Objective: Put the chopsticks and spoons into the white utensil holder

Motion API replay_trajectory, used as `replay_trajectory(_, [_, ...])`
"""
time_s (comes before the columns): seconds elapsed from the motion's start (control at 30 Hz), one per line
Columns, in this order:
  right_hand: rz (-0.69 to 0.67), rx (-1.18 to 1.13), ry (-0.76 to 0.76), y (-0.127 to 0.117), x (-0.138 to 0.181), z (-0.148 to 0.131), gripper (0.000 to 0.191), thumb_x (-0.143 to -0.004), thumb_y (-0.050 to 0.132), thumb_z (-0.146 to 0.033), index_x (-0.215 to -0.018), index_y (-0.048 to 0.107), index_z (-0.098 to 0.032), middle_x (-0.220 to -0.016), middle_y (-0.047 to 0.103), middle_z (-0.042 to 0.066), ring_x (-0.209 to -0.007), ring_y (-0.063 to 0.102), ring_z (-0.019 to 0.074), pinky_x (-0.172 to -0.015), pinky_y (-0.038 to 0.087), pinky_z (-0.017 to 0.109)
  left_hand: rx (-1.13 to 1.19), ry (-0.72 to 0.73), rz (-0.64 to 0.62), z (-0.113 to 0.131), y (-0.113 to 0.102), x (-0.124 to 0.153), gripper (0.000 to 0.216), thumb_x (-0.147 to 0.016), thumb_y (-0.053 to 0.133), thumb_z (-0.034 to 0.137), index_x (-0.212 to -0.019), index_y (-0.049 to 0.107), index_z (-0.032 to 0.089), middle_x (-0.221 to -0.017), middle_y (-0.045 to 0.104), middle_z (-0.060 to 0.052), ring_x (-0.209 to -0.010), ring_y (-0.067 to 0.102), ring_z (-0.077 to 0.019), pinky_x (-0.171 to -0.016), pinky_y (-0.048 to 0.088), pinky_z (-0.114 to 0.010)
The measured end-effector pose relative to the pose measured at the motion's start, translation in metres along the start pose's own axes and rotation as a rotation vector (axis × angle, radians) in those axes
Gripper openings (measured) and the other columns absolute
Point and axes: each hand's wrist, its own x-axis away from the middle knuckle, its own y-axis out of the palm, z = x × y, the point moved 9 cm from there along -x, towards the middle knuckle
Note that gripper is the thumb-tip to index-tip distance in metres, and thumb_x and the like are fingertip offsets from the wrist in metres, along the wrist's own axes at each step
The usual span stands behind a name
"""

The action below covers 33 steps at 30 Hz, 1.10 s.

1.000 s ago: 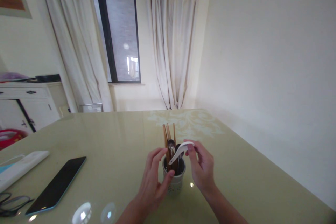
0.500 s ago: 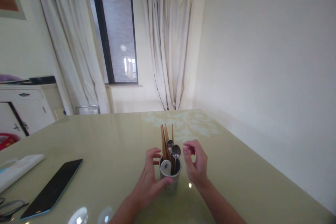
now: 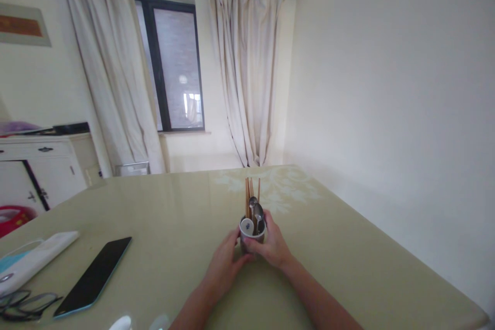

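Both my hands are wrapped round a utensil cup [image 3: 250, 246] on the table. My left hand [image 3: 224, 263] grips its left side and lower front, the thumb across the front. My right hand [image 3: 274, 245] closes on the right side, its thumb near the rim. Several wooden chopsticks [image 3: 247, 198] stand upright in the cup. Two metal spoons [image 3: 258, 211] lean among them, bowls up. At the front of the cup's mouth is a white ceramic spoon [image 3: 246, 226] with a blue mark. My fingers hide much of the cup's wall.
The glossy table [image 3: 174, 216] stretches to the wall and curtains. At the left lie a dark tablet-like device [image 3: 95, 276], eyeglasses [image 3: 29, 304] and a white power strip-like object [image 3: 42, 255]. A red container [image 3: 15, 219] shows beyond the table's left edge.
My right hand has moved left from beside the cup and closed on it. My left hand has tightened round the cup. The cup sits slightly farther away, and the view has tilted up a little.
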Motion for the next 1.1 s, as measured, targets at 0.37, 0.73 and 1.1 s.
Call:
replay_trajectory(0.37, [0.459, 0.34, 0.203, -0.122, -0.006, 0.055, 0.06, -0.075, 0.082, -0.052, -0.121, 0.06, -0.02, -0.098, 0.082, 0.01, -0.085, 0.079, 0.0313, -0.077, 0.06, 0.042, -0.188, 0.037, 0.049, 0.003, -0.016, -0.001, 0.027, -0.1, 0.056, 0.038, -0.115, 0.073, 0.024, -0.102, 0.079, -0.009, -0.094, 0.076, -0.0226, -0.089, 0.062, -0.039])
replay_trajectory(0.73, [0.684, 0.466, 0.423, -0.188, 0.007, 0.092, 0.087, -0.072, 0.078, -0.059, -0.145, 0.051, -0.019, -0.118, 0.079, 0.016, -0.103, 0.079, 0.036, -0.089, 0.06, 0.046, -0.211, -0.029, -0.013, -0.015, -0.009, 0.001, 0.032, -0.102, 0.052, 0.043, -0.112, 0.073, 0.021, -0.096, 0.076, -0.008, -0.088, 0.071, -0.0206, -0.087, 0.058, -0.034])
replay_trajectory(1.1, [0.854, 0.632, 0.321, -0.191, 0.005, 0.065, 0.109, -0.066, 0.077, -0.078, -0.15, 0.048, -0.014, -0.147, 0.06, 0.028, -0.135, 0.057, 0.0485, -0.11, 0.043, 0.064, -0.25, -0.043, -0.081, -0.01, 0.001, 0.003, 0.03, -0.104, 0.049, 0.036, -0.116, 0.073, 0.022, -0.099, 0.075, -0.007, -0.089, 0.07, -0.0198, -0.085, 0.056, -0.032])
